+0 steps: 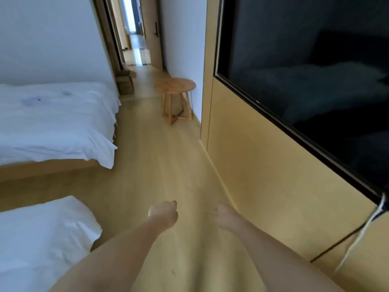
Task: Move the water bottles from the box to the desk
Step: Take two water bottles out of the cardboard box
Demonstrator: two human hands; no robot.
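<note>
Nearest to us, our 2 bare forearms reach forward and down over the wooden floor (151,157), and neither carries anything. Our left hand (163,212) has its fingers curled in toward the palm around nothing we can see; our right hand (223,214) is blurred and seen from behind, so we cannot tell whether its fingers are curled or relaxed, only that no bottle is in it. To our left lies the corner of 1 white bed (40,234), and beyond it a second bed (52,121) with rumpled white bedding on a low wooden frame. To our right a wood-panelled wall carries a dark television screen (305,85), with a black cable and a white cord (357,234) hanging below its lower corner. Further along, a small round wooden side table (175,85) stands against the white wall, its top bare as far as we can see. Across the passage from it, by the door frame, sits a brown cardboard box (125,81) with a flap raised; we judge this to be the box named in the task, though its contents are hidden from here. No water bottles show anywhere, and no desk is in view. Beyond the box an open doorway (134,39) leads into a bright corridor. As we read it, the carrying either has not started or we are between trips with nothing in hand; how many bottles remain cannot be told, and the next need is to reach the box well ahead of us.
</note>
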